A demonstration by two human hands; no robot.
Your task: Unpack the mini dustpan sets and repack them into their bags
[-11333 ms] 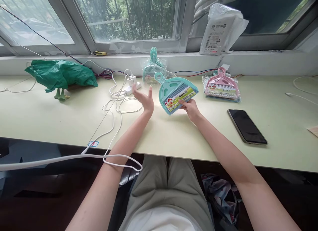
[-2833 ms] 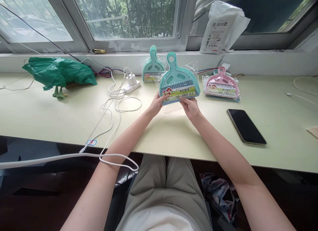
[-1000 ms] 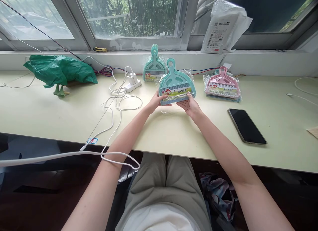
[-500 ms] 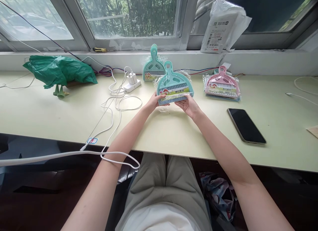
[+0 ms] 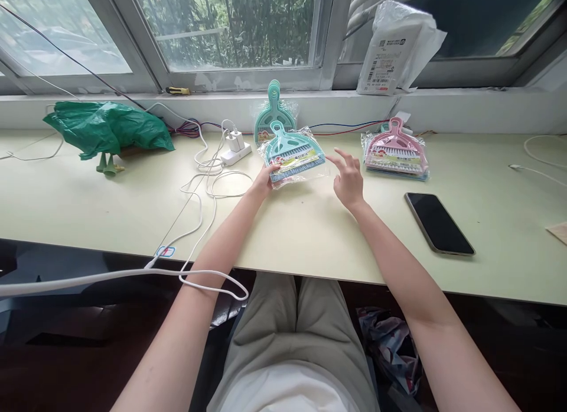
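Note:
A mint-green dustpan and brush set (image 5: 290, 146) in clear wrap is tilted above the table, its handle pointing up and left. My left hand (image 5: 266, 180) grips its lower left corner, thumb in front and the other fingers mostly hidden behind. My right hand (image 5: 348, 178) hovers just right of the set with fingers apart, holding nothing; whether a fingertip touches the wrap I cannot tell. Behind the held set, more mint-green dustpan sets (image 5: 274, 101) stand against the wall, partly covered. To the right lies a pile of wrapped sets with a pink dustpan (image 5: 396, 146) on top.
A black phone (image 5: 439, 224) lies on the pale table (image 5: 363, 264) at right. White cables and a power strip (image 5: 235, 154) are at left, near a green plastic bag (image 5: 108, 125). One cable crosses my left forearm. A white package (image 5: 390, 51) stands on the sill.
My right hand has let go of the mint-green set and moved slightly right and up. The set, now in my left hand alone, has tilted and shifted left and slightly down.

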